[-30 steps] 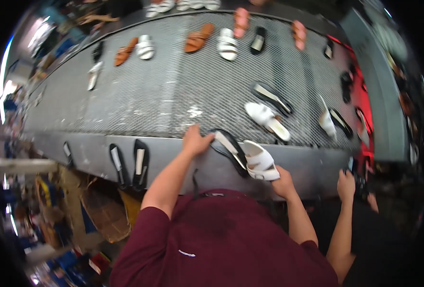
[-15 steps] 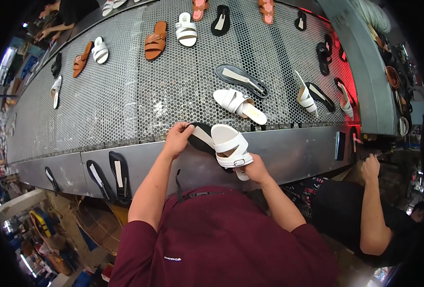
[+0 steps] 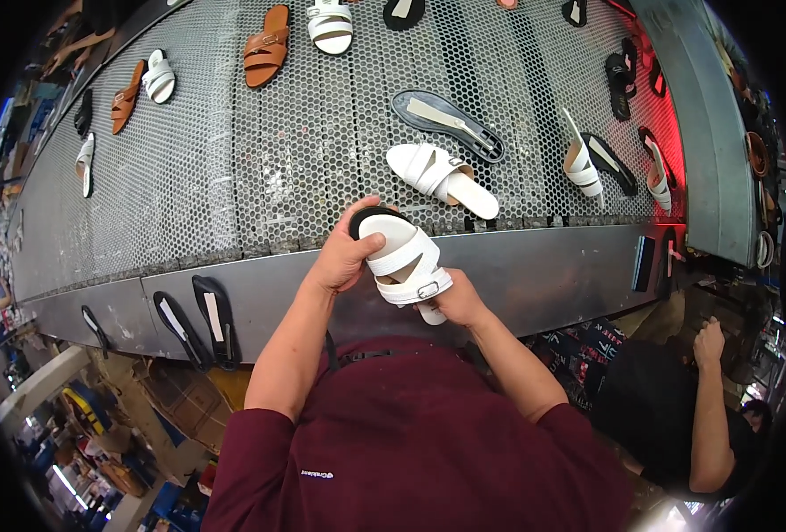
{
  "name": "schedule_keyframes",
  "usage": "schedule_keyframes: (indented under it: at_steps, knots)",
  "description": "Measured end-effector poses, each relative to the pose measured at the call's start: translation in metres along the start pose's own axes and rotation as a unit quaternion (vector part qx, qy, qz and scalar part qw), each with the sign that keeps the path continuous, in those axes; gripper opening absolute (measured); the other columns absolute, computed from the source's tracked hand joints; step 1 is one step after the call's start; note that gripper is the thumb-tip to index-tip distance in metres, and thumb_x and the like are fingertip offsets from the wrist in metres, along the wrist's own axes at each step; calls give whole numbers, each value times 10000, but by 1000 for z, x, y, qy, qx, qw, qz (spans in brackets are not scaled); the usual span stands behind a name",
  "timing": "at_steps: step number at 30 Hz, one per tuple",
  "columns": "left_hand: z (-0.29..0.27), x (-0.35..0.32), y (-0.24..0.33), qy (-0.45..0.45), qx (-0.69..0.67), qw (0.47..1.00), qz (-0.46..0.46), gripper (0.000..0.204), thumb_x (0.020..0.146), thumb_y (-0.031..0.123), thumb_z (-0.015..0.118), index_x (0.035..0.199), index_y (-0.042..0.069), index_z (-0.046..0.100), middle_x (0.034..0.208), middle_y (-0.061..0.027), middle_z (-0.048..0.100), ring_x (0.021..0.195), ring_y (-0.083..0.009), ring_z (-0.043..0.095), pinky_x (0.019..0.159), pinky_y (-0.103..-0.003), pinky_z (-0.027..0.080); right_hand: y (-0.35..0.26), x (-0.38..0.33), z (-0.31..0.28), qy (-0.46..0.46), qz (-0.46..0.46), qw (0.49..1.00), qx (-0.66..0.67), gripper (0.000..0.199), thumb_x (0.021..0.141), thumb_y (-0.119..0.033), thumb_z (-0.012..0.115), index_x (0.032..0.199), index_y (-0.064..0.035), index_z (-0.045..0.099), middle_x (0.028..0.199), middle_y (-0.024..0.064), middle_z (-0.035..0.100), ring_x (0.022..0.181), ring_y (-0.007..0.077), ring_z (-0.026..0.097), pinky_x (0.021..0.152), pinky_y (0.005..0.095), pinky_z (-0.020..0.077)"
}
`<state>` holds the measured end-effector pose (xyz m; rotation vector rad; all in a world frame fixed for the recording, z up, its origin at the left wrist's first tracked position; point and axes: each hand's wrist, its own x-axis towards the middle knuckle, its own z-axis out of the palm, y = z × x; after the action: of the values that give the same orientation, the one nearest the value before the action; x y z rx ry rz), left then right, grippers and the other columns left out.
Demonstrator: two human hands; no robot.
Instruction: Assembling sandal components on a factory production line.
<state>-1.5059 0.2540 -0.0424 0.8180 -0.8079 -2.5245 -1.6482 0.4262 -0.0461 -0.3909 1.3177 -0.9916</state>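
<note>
At the centre of the frame the person holds a white strappy sandal (image 3: 404,259) over the near edge of the perforated metal tabletop (image 3: 233,177), the left hand (image 3: 344,253) clamped around its dark-soled toe end and the right hand (image 3: 455,301) gripping its heel end from below. Just above it on the tabletop lies a second white sandal (image 3: 442,180), with a bare black sole (image 3: 446,124) beyond it. In the upper left sit two tan sandals (image 3: 267,46), and at the lower left two black soles (image 3: 202,319) hang against the grey front panel (image 3: 544,275).
</note>
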Motion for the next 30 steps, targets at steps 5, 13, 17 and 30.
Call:
schedule_keyframes:
  at_steps: [5,13,17,30]
  knots:
    - [6,2,-2,20,8,1000,-10,508,838,54,667,1278,72,413,1220,-123,571,1103,-236,565,966,-388,461,6,4,-5,5,-2,1000,-5,88,849,-68,613,894,-14,666,784,38,663,692,98,603,622,260,480]
    - [19,3,-4,29,22,999,-21,451,867,53,626,1268,74,419,1219,-127,570,1094,-232,571,959,-384,469,1,1,-13,7,2,1000,-6,82,837,-64,627,887,-15,668,764,39,664,681,98,603,617,266,483]
    - [25,5,-6,29,14,999,-23,420,884,45,601,1263,73,424,1215,-125,572,1086,-227,576,949,-380,478,-3,-2,-17,-2,6,1000,-7,86,838,-70,626,891,-17,667,759,40,662,677,101,603,617,266,482]
    - [37,4,-13,70,41,995,-51,369,915,64,575,1265,82,460,1035,-86,623,924,-155,602,837,-329,503,-1,-5,-29,6,-12,999,-43,85,819,-67,625,865,-19,677,761,39,670,681,103,603,632,281,486]
